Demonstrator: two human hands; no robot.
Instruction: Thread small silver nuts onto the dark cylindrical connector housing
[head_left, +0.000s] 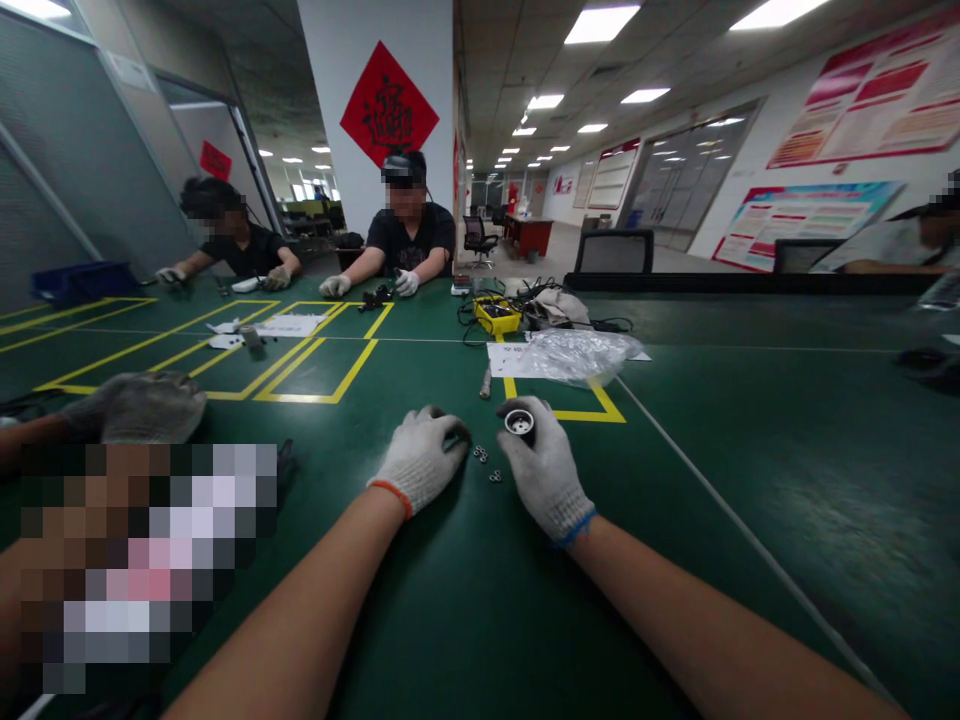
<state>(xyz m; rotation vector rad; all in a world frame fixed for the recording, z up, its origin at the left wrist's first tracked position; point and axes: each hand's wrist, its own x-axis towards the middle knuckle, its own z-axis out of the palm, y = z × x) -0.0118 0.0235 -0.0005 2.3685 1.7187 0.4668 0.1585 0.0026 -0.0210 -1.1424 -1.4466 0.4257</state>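
My right hand (546, 468), in a white knit glove with a blue cuff edge, is closed around a round black cup-shaped part (519, 424). Its pale ringed face with small holes points up. My left hand (424, 458), gloved with an orange cuff edge, rests on the green table with fingers curled and thumb tip near the fingertips. Whatever its fingertips pinch, if anything, is hidden. Between the two hands lie several small metal rings (481, 454), closest to the left fingertips. A short grey cylindrical piece (486, 380) lies just beyond them.
Ahead on the green table (465, 600) are a clear plastic bag (581, 355), a yellow box (497, 314) and tangled cables. Yellow tape outlines mark the left side. A co-worker's gloved hand (154, 408) is close on my left; two people sit across the table, another at far right.
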